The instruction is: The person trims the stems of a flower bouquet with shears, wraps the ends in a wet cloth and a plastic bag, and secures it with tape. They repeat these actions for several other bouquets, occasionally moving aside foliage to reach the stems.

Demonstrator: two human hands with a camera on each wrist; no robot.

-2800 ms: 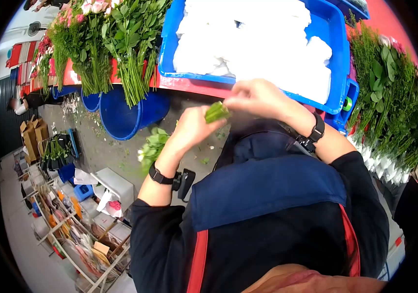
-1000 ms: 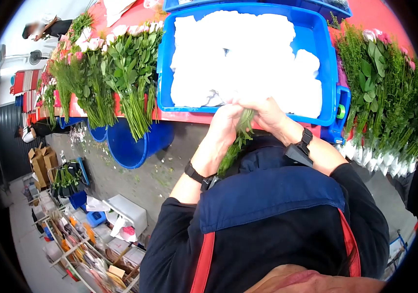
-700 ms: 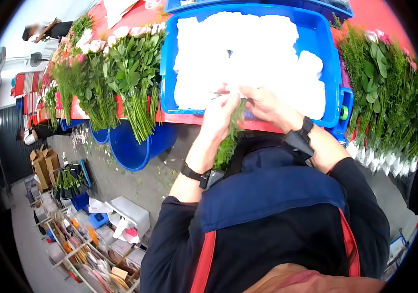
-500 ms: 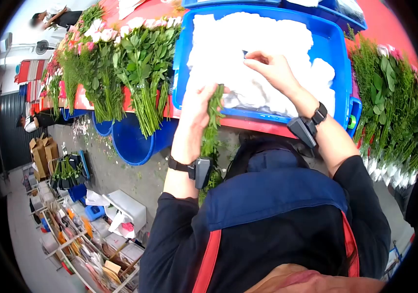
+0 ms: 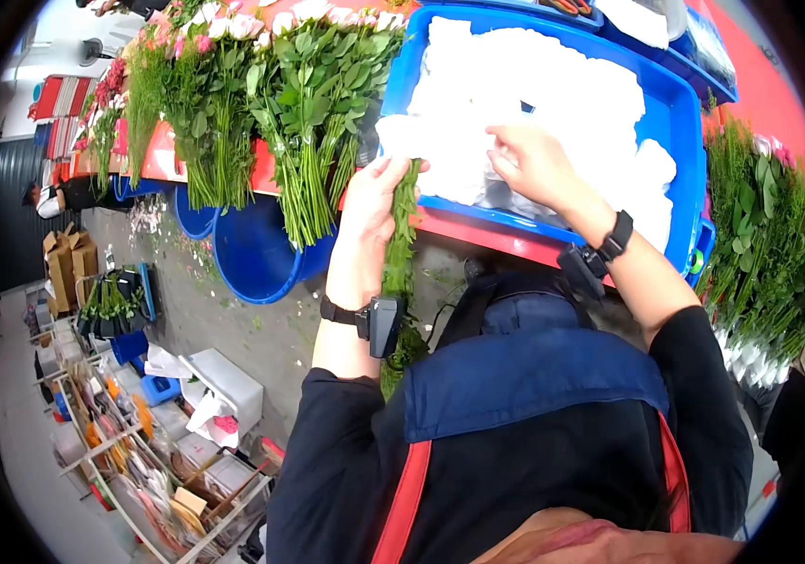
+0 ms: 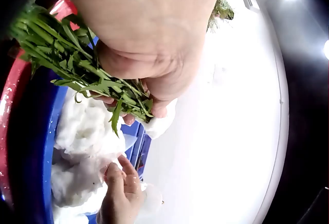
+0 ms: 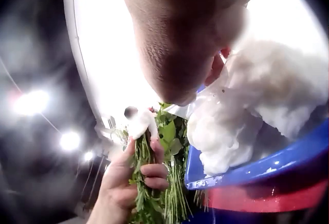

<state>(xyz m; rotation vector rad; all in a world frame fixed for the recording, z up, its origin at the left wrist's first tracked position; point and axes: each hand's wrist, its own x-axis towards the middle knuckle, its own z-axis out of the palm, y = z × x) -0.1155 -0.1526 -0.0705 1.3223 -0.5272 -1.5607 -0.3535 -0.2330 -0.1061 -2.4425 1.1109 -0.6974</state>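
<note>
My left hand grips a bunch of leafy green stems, held upright at the tray's left front corner. White wet-looking wadding wraps the stem end above the fingers. Over the blue tray, my right hand bends thumb and fingers together at the soft white wadding. A thin translucent piece sticks out at those fingertips, pinched there; the wrist hides part of them in the right wrist view.
Bunches of roses and greenery lie along the red table on the left. More bunches with white-wrapped ends lie right. Blue buckets stand below the table edge. Blue trays sit behind; a shelf rack stands lower left.
Both hands worked at the bunch together, then parted. My left hand keeps the bunch at the tray's left; my right moved over the wadding and lowered its fingers to it. The view turned somewhat.
</note>
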